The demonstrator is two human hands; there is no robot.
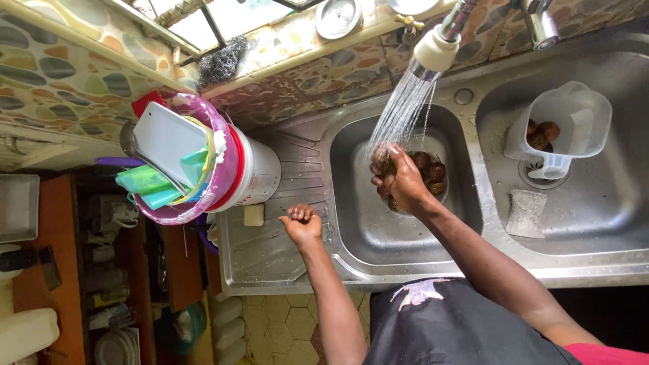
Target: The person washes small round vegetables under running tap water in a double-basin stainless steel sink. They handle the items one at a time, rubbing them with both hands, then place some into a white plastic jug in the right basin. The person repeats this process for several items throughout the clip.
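Observation:
My right hand (404, 181) is down in the left sink basin (378, 230), under the stream of water from the tap (438, 46). Its fingers curl around a dark round fruit (382, 166) at the edge of a pale bowl (441, 144) that holds several more dark fruits (433, 170). My left hand (302, 222) is closed in a fist with nothing in it and rests on the ribbed steel draining board (263, 250), left of the basin.
A clear plastic jug (564, 125) with a few brown fruits sits over the right basin's drain, with a grey sponge (526, 212) beside it. A soap bar (253, 215) and a white bucket (253, 172) topped with a pink basin, board and green items stand on the drainer.

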